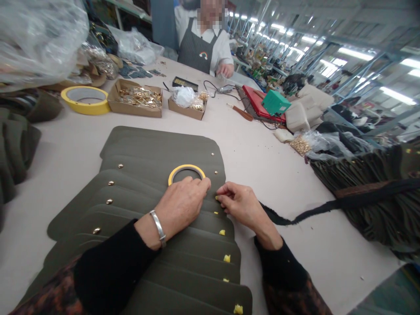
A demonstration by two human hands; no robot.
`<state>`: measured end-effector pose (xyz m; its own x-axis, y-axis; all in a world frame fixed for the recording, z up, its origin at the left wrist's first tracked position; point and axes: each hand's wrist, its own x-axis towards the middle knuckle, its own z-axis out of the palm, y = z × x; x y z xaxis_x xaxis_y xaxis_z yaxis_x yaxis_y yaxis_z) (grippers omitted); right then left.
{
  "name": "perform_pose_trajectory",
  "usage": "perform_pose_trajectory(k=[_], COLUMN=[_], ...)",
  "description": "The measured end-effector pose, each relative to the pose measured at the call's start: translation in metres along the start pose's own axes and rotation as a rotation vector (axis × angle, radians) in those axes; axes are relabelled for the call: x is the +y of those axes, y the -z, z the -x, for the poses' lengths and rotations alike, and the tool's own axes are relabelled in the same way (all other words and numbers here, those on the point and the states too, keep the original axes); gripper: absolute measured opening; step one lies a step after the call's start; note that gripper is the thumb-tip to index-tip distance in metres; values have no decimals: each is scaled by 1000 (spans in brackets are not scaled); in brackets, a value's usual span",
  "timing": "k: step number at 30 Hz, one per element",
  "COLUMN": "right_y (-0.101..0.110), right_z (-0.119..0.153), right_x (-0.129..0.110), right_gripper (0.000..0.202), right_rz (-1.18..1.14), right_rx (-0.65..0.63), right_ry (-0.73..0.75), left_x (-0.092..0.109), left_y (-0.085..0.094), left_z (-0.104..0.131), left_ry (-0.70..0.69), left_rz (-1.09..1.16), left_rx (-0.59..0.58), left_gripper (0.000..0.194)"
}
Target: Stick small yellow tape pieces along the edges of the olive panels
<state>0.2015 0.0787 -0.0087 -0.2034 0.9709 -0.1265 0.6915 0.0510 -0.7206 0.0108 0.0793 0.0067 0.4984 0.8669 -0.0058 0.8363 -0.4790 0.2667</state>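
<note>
right hand (241, 203) pinching yellow tape bit (217, 198) | left hand (182, 203) curled beside, on flap (197, 227)

1. The olive-green leather panels (147, 183) lay flat on the table in an overlapping, fanned stack, rounded corners outward.
2. Brass studs (110, 183) sat along the left edges of the panels.
3. Small yellow tape pieces (226, 258) were stuck near the right edges of the nearer panels.
4. A narrow yellow tape roll (186, 169) lay flat on the stack, touching the left hand's fingertips.
</note>
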Motion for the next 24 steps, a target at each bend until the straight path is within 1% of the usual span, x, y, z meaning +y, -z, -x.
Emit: perform_pose_trajectory(k=[4, 10, 12, 15, 17, 21, 24], right_y=[0, 0, 1, 1, 0, -1, -2], right_z=[-1, 0, 0, -1, -1, 0, 1], right_x=[1, 0, 0, -1, -2, -5, -3], right_gripper=[6, 9, 9, 8, 10, 13, 12], right_rz=[-18, 70, 8, -164, -219, -185, -91], right_rx=[-15, 2, -21, -88, -106, -82, -30], right_ry=[-15, 6, -22, -111, -150, -155, -106], left_x=[0, 0, 0, -1, 0, 0, 0], left_y=[0, -1, -1, -1, -1, 0, 1], left_z=[0, 1, 1, 0, 0, 0, 0], left_ry=[0, -7, -6, -3, 2, 9, 18], left_rz=[4, -6, -4, -4, -2, 2, 1], left_rx=[-7, -8, -5, -2, -2, -5, -19], left_gripper=[15, 15, 14, 15, 15, 15, 15])
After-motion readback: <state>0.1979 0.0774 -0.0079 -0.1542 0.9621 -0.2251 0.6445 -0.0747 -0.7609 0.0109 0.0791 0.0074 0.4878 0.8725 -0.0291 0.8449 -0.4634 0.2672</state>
